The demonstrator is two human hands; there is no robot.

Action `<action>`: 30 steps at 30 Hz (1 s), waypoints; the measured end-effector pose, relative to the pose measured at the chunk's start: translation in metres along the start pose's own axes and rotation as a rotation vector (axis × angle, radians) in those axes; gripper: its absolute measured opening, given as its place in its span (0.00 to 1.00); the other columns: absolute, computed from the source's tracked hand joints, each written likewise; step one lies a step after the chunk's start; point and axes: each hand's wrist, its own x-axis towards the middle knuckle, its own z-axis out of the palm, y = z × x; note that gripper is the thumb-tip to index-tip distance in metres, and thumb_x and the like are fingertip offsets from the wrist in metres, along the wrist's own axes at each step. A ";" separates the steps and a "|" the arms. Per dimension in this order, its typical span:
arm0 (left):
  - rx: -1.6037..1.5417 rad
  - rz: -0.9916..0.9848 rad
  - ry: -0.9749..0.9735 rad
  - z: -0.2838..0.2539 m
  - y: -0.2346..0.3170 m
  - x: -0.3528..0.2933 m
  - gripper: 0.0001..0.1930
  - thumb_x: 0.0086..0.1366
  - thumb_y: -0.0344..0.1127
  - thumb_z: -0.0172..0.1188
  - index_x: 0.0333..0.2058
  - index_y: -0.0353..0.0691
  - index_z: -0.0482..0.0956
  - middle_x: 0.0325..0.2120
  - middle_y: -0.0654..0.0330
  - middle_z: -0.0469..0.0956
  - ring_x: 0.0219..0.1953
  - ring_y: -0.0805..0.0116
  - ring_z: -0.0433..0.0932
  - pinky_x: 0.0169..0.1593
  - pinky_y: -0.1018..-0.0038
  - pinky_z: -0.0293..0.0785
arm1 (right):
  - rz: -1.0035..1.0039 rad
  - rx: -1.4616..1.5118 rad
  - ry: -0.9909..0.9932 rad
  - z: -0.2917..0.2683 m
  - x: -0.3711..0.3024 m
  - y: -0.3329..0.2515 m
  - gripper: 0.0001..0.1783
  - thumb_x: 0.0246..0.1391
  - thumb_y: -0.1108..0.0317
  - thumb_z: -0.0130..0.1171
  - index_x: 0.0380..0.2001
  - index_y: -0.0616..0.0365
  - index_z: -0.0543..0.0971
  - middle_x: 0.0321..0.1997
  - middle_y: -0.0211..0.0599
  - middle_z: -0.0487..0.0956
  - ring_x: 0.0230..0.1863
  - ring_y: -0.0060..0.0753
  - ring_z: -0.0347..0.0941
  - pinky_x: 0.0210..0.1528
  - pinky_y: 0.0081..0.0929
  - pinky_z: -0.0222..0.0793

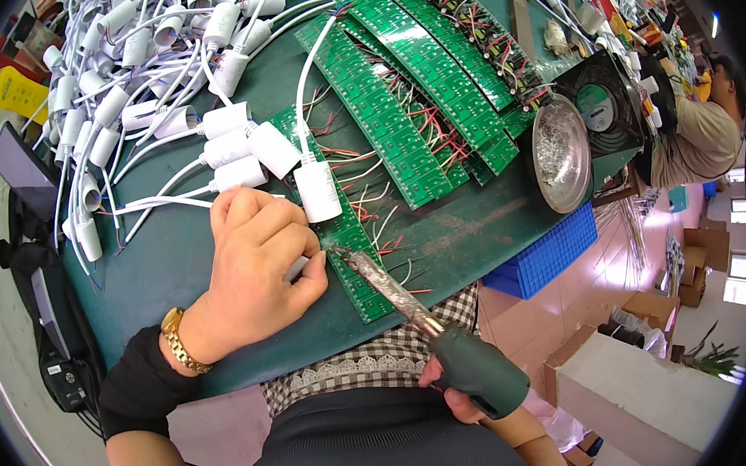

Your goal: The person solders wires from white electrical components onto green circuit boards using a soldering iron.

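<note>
My left hand (261, 264) is closed in a pinch over a narrow green circuit board strip (362, 297). Between its fingers shows a bit of a white lamp holder (297, 268), mostly hidden. My right hand (458, 400), partly covered by the handle, grips a soldering iron (480, 369) with a dark green body. The iron's tip meets the strip just right of my left fingertips. Red and white wires stick out along the strip's right side. One white lamp holder (317, 192) with a cable lies across the strip, beyond my left hand.
A heap of white lamp holders with cables (142, 85) covers the far left. Stacked green circuit boards (391, 126) fill the middle. At the right stand a round metal dish (561, 155) and a black fan (598, 108). A blue crate (546, 254) sits below the table edge; another person (702, 128) is at far right.
</note>
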 end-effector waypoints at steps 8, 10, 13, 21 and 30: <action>-0.010 -0.014 -0.007 -0.001 -0.001 -0.001 0.10 0.40 0.25 0.66 0.21 0.43 0.73 0.27 0.65 0.71 0.34 0.62 0.68 0.47 0.63 0.59 | -0.185 0.115 0.059 0.008 0.007 -0.011 0.33 0.53 0.42 0.62 0.48 0.59 0.69 0.35 0.37 0.72 0.36 0.37 0.75 0.40 0.33 0.74; -0.011 -0.025 -0.015 -0.002 0.000 0.000 0.10 0.41 0.25 0.67 0.21 0.43 0.73 0.27 0.66 0.71 0.35 0.63 0.69 0.48 0.62 0.59 | -0.195 0.135 0.081 0.012 0.009 -0.010 0.36 0.52 0.40 0.63 0.51 0.58 0.68 0.34 0.36 0.72 0.36 0.37 0.75 0.40 0.34 0.74; -0.007 -0.012 -0.018 -0.004 0.000 0.002 0.10 0.41 0.26 0.67 0.21 0.43 0.74 0.27 0.66 0.71 0.35 0.63 0.69 0.48 0.62 0.59 | -0.144 0.233 0.124 0.016 0.009 -0.007 0.41 0.49 0.36 0.63 0.53 0.57 0.66 0.34 0.34 0.72 0.34 0.35 0.74 0.39 0.33 0.74; -0.010 0.027 -0.023 -0.002 -0.005 -0.001 0.09 0.41 0.26 0.67 0.22 0.43 0.76 0.28 0.65 0.72 0.35 0.62 0.68 0.46 0.63 0.59 | -0.196 0.400 0.230 0.018 0.028 -0.029 0.43 0.48 0.33 0.61 0.54 0.55 0.64 0.34 0.34 0.71 0.35 0.34 0.73 0.40 0.33 0.74; 0.257 0.006 -0.209 -0.041 0.026 0.002 0.13 0.48 0.33 0.64 0.32 0.38 0.72 0.24 0.60 0.73 0.33 0.61 0.74 0.39 0.66 0.69 | -0.516 0.732 0.216 0.042 0.068 -0.038 0.24 0.60 0.58 0.54 0.56 0.52 0.62 0.36 0.37 0.70 0.33 0.33 0.72 0.41 0.35 0.69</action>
